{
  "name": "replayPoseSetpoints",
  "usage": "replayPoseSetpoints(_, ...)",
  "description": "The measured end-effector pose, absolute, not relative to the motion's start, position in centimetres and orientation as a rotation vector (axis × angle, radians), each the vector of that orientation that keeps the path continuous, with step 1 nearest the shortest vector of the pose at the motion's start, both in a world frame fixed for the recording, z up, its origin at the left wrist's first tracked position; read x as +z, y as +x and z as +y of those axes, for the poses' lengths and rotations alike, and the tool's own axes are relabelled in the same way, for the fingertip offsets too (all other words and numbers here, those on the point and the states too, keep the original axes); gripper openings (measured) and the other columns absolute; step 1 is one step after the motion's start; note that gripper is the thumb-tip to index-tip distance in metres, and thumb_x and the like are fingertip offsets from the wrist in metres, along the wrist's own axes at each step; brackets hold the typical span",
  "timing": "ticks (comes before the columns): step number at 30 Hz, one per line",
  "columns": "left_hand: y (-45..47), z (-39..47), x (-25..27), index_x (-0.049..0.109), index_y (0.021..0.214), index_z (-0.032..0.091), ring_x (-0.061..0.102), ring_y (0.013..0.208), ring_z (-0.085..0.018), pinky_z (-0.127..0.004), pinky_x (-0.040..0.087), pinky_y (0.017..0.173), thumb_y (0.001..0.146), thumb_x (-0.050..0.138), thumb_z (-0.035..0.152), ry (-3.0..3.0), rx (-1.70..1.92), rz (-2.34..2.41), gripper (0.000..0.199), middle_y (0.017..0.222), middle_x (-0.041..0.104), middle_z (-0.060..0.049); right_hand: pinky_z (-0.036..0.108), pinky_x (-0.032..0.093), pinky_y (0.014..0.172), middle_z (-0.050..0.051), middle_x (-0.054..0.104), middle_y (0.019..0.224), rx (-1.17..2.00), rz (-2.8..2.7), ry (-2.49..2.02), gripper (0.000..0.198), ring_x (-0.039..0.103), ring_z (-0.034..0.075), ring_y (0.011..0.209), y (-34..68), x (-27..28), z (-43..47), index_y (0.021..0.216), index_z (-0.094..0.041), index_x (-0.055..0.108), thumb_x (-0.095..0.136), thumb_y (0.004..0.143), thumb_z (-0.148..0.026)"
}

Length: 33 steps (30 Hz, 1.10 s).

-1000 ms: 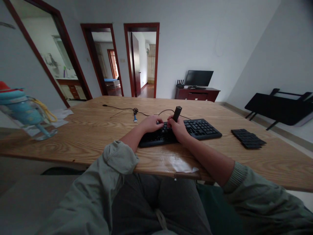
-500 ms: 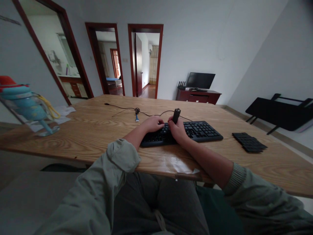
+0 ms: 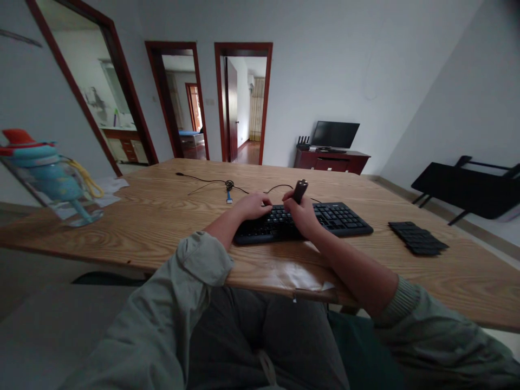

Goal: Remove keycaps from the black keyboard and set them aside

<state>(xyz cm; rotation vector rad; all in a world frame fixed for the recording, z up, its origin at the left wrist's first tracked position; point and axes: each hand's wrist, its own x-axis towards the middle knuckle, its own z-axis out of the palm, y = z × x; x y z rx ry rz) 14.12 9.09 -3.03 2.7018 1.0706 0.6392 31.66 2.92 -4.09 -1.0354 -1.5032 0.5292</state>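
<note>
A black keyboard lies on the wooden table in front of me. My left hand rests on its left part, fingers bent over the far edge and thumb near the keys, holding it. Above the keys, my right hand is closed around a dark cylindrical handle. The handle's rounded end sticks up and leans to the right. Its lower end is hidden by my hand, so I cannot tell what tool it is or whether it touches the keys.
Behind the keyboard, a thin black cable has a blue connector. Flat black overlapping pieces lie at the right. A blue water bottle with a red top stands at the left by white papers. Clear tape covers the table's front edge.
My right hand has moved slightly right over the keyboard, and the handle in it has tilted further right. My left hand stays on the keyboard's left part.
</note>
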Motion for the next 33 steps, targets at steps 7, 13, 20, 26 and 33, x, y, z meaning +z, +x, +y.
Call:
replayPoseSetpoints(7, 12.0, 10.7, -3.0, 0.075, 0.09, 0.017, 0.064, 0.085, -0.019, -0.028, 0.048, 0.075, 0.082, 0.053, 0.03, 2.634, 0.699, 1.225, 0.026, 0.095, 0.073, -0.007, 0.03, 0.042, 0.064, 0.001, 0.059, 0.069, 0.585, -1.787, -1.161, 0.023, 0.053, 0.016, 0.066, 37.1, -2.1, 1.6, 0.085, -0.018, 0.064, 0.058, 0.074, -0.036)
replayPoseSetpoints(13, 10.9, 11.4, -3.0, 0.075, 0.092, 0.017, 0.064, 0.082, -0.02, -0.029, 0.048, 0.076, 0.08, 0.056, 0.032, 2.546, 0.721, 1.31, 0.027, 0.093, 0.074, -0.008, 0.031, 0.042, 0.065, 0.004, 0.07, 0.077, 0.402, -2.35, -1.424, 0.02, 0.059, 0.019, 0.067, 37.5, -2.5, -0.8, 0.088, -0.021, 0.072, 0.064, 0.073, -0.031)
replayPoseSetpoints(20, 10.2, 11.8, -3.6, 0.075, 0.088, 0.015, 0.064, 0.078, -0.02, -0.03, 0.049, 0.076, 0.078, 0.058, 0.032, 2.415, 0.773, 1.31, 0.026, 0.087, 0.074, -0.008, 0.029, 0.038, 0.061, 0.004, 0.068, 0.072, 0.236, -2.373, -1.509, 0.012, 0.057, 0.018, 0.062, 36.3, -2.5, -1.2, 0.081, -0.023, 0.072, 0.063, 0.075, -0.029)
replayPoseSetpoints(26, 8.9, 12.0, -4.3, 0.073, 0.089, 0.015, 0.065, 0.084, -0.021, -0.031, 0.05, 0.079, 0.076, 0.059, 0.031, 2.298, 0.879, 1.337, 0.026, 0.093, 0.074, -0.009, 0.03, 0.038, 0.067, 0.007, 0.069, 0.084, 0.008, -2.361, -1.496, 0.014, 0.059, 0.021, 0.074, 36.4, -2.5, -1.1, 0.084, -0.02, 0.068, 0.065, 0.072, -0.027)
replayPoseSetpoints(33, 7.1, 11.5, -4.8, 0.071, 0.086, 0.015, 0.065, 0.084, -0.02, -0.029, 0.049, 0.081, 0.077, 0.06, 0.032, 2.2, 0.955, 1.372, 0.023, 0.09, 0.073, -0.007, 0.03, 0.037, 0.064, 0.008, 0.069, 0.086, 0.046, -2.344, -1.53, 0.017, 0.059, 0.021, 0.072, 36.5, -2.7, -1.1, 0.089, -0.02, 0.067, 0.064, 0.073, -0.025)
